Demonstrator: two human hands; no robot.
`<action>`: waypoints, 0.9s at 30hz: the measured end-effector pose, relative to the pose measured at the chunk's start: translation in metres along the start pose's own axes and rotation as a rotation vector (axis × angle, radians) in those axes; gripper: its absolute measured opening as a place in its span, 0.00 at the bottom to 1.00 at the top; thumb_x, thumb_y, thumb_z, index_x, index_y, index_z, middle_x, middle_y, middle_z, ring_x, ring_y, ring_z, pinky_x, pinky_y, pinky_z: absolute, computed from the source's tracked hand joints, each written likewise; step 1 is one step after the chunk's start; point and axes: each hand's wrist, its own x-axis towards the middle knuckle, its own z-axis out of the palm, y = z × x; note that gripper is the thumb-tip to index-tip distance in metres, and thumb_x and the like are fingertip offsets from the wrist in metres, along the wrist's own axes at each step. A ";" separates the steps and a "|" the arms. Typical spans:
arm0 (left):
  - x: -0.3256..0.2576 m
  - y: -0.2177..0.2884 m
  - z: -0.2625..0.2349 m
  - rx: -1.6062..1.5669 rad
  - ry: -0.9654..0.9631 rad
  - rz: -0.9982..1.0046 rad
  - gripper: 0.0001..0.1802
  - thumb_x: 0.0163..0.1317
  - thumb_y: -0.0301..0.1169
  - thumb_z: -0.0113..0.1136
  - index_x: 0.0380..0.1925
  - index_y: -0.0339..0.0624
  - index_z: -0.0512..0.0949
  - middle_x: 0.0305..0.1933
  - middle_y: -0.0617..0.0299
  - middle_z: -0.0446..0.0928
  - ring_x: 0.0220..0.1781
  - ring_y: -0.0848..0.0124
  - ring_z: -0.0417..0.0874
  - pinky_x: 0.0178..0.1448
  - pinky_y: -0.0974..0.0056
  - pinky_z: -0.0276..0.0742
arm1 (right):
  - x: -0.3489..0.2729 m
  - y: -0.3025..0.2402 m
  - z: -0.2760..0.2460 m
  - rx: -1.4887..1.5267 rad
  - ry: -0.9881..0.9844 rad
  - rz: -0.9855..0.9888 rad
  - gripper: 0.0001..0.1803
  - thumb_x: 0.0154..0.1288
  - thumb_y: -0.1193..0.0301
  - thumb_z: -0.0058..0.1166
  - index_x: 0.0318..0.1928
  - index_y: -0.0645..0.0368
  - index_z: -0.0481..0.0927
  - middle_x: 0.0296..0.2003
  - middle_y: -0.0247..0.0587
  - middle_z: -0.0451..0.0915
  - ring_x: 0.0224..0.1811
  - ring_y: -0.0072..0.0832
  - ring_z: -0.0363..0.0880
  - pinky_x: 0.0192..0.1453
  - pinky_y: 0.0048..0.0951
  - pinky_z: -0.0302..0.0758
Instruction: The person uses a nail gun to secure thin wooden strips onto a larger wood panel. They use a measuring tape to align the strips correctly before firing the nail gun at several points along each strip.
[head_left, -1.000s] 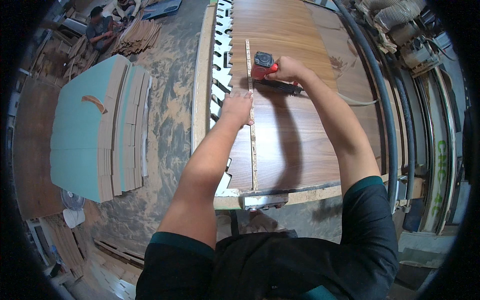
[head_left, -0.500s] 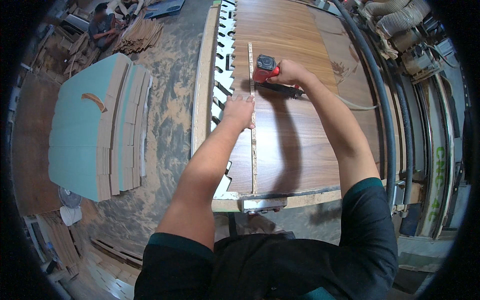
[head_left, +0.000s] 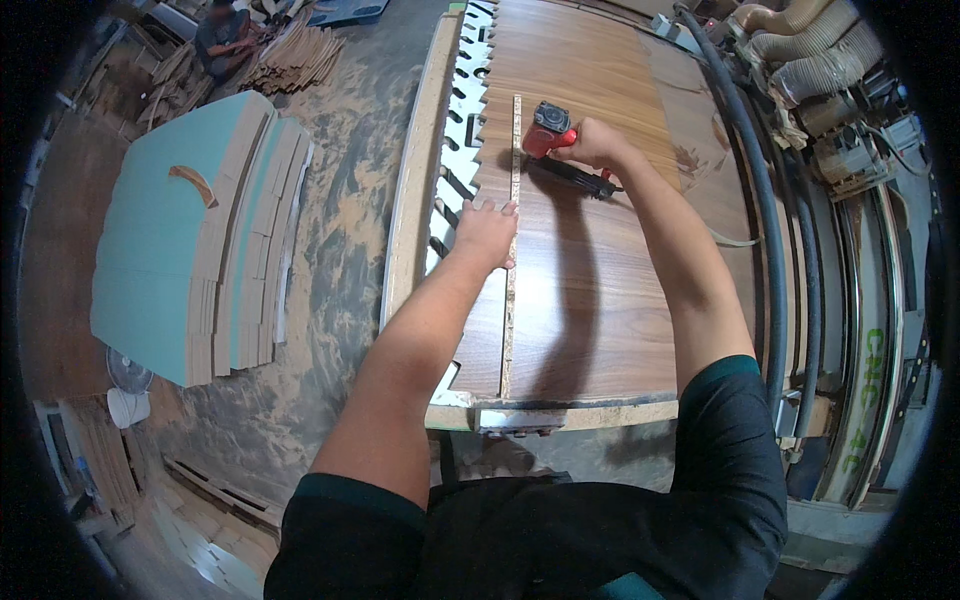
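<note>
My right hand (head_left: 598,145) is wrapped round the grip of a red and black nail gun (head_left: 548,128). The gun's head is close to a long, narrow strip of particle board (head_left: 509,345); whether its nose touches the strip is hidden. Nearer to me, my left hand (head_left: 486,236) lies flat with its fingers spread, against the strip's left side, its fingertips and thumb at the strip. Beneath both hands is a wide wood-grain panel (head_left: 630,300), along which the strip runs lengthwise.
A white piece with a toothed edge (head_left: 465,130) runs along the panel's left side. Stacked pale-green boards (head_left: 150,260) stand at left, a curved wood offcut (head_left: 192,186) on top. Dark hoses (head_left: 760,190) and machinery line the right. Another person (head_left: 222,42) sits at the far left.
The whole view has shifted slightly. The nail gun has turned a little, and its head stands slightly farther right of the strip. My left hand stays at the strip.
</note>
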 end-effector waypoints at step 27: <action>0.003 -0.002 -0.001 -0.064 -0.004 -0.034 0.55 0.55 0.53 0.88 0.80 0.48 0.75 0.87 0.67 0.72 0.83 0.59 0.76 0.82 0.34 0.72 | 0.033 0.011 -0.003 0.000 0.024 -0.207 0.31 0.61 0.41 0.78 0.43 0.58 0.94 0.32 0.50 0.92 0.32 0.44 0.89 0.44 0.47 0.86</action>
